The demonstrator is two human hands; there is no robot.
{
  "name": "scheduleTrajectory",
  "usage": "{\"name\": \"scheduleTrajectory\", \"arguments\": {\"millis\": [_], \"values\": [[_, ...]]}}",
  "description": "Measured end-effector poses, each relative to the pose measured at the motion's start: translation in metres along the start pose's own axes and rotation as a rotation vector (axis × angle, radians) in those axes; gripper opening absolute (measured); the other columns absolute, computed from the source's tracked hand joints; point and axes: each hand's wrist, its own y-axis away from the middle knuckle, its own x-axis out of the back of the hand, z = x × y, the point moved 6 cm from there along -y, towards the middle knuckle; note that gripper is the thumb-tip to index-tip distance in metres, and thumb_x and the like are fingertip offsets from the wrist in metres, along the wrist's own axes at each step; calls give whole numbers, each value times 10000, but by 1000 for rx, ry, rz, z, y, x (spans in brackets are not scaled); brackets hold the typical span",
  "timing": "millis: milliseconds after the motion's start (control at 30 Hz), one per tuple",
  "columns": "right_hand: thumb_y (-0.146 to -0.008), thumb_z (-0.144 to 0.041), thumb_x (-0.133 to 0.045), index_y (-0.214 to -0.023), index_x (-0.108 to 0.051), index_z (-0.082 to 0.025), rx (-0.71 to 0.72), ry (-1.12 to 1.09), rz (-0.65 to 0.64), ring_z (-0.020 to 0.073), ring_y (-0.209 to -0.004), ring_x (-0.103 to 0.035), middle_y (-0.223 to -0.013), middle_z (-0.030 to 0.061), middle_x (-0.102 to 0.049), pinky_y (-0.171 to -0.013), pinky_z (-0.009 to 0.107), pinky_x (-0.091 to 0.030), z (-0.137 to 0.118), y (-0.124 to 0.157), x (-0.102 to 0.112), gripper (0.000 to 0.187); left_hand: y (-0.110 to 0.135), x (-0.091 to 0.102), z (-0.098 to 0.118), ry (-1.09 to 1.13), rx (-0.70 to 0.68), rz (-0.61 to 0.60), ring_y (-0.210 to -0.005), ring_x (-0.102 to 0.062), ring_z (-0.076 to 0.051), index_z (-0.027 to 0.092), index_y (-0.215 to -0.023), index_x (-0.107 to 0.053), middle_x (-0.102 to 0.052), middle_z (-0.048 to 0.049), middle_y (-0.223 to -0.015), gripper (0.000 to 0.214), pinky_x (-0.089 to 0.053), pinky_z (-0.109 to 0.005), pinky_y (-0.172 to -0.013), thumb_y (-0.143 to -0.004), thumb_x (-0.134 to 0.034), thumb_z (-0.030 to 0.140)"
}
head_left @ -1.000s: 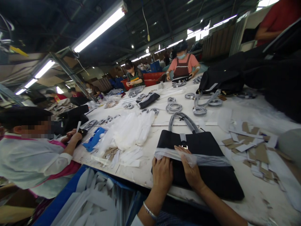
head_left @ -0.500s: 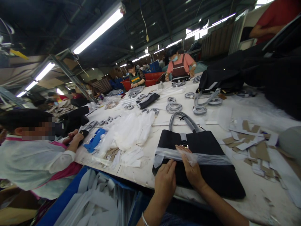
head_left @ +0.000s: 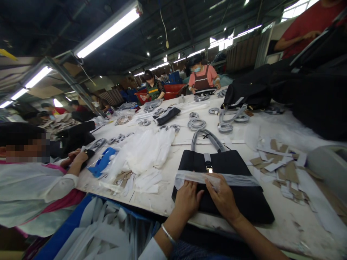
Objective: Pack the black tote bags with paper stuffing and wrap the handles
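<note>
A black handbag (head_left: pixel 235 202) lies flat on the table in front of me, its wrapped handles (head_left: pixel 214 139) pointing away. A gold clasp (head_left: pixel 209 169) sits on its front tab. Across the bag runs a strip of translucent plastic film (head_left: pixel 241 180). My left hand (head_left: pixel 187 200) lies on the bag's left part, fingers stretched out with their tips at the film's lower edge and the thumb apart. My right hand (head_left: pixel 223 196) is on the film just below the clasp, its fingers bent over the strip and seeming to grip it; the fingertips are partly hidden.
White plastic sheets (head_left: pixel 146 148) lie left of the bag, card scraps (head_left: pixel 287 169) to the right. Coiled wrapped straps (head_left: pixel 197 125) and black bags (head_left: pixel 246 92) are farther back. A blue bin (head_left: pixel 69 224) stands below the table edge. A co-worker (head_left: pixel 35 184) sits at left, others across.
The view has shifted slightly. My left hand has gone from bent fingers to lying flatter, fingertips at the film. My right hand's fingers have drawn down from the clasp and bent over the strip.
</note>
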Motion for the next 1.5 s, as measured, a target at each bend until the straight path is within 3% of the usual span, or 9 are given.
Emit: {"name": "scheduleTrajectory", "arguments": {"millis": [167,367,633,867,1000,1100,1233,1367,1500], "values": [[-913,-456,-522,-899,-717,-248,-130,186,-69,257,-835,-680,-891,58,-733,-769,385,-528,17,-5,26,286,-6,1,-11,-6,-10,38,-1348,-456,-288,148,-1436,-392,-488,-148,-1453,560,-490,-418,-1036,-943,-544,365],[-829,-429,-582,-767,-720,-280,-288,458,-263,235,-671,-659,-737,10,-721,-597,334,-444,21,-23,44,213,-3,-2,-13,21,-19,43,-1385,-406,-291,130,-1452,-372,-446,-156,-1487,571,-479,-410,-1057,-949,-531,348],[-827,-352,-558,-738,-679,-256,-421,631,-565,227,-771,-661,-793,21,-734,-585,289,-342,37,-47,35,179,-3,-4,-15,64,-14,27,-1404,-374,-300,128,-1463,-358,-412,-156,-1511,570,-482,-418,-1060,-952,-521,323],[-795,-335,-575,-725,-630,-227,-432,716,-699,220,-753,-644,-787,36,-713,-568,271,-294,49,-54,25,140,-3,-6,-21,91,-23,45,-1352,-450,-305,132,-1384,-469,-508,-138,-1441,471,-506,-427,-1037,-950,-516,309],[-797,-322,-569,-752,-623,-228,-436,744,-735,219,-773,-641,-814,35,-711,-563,269,-279,47,-55,24,117,4,-3,-27,105,-64,79,-1280,-531,-298,126,-1318,-542,-598,-139,-1344,396,-527,-445,-1014,-938,-507,231],[-805,-323,-565,-765,-622,-227,-432,750,-743,221,-793,-642,-829,39,-711,-566,268,-279,46,-54,23,118,12,12,-25,171,-85,161,-1229,-577,-254,162,-1268,-586,-648,-100,-1278,370,-521,-438,-1027,-930,-443,119],[-808,-314,-564,-777,-627,-223,-414,753,-733,230,-802,-640,-836,45,-712,-578,274,-288,45,-53,24,115,5,28,-7,289,-89,220,-1188,-600,-205,176,-1222,-615,-673,-85,-1231,357,-518,-370,-1030,-934,-417,104],[-812,-320,-578,-775,-639,-214,-406,734,-711,217,-788,-643,-821,43,-715,-587,267,-310,44,-53,26,128,-16,13,17,232,-184,94,-1352,-455,-269,144,-1369,-506,-544,-107,-1416,416,-422,-480,-1118,-962,-460,218],[-821,-351,-603,-737,-646,-204,-398,708,-645,199,-747,-641,-784,41,-715,-579,260,-332,41,-52,28,175,-22,-9,15,168,-155,13,-1372,-428,-286,173,-1416,-459,-494,-95,-1464,462,-399,-513,-1123,-971,-485,291]]}}
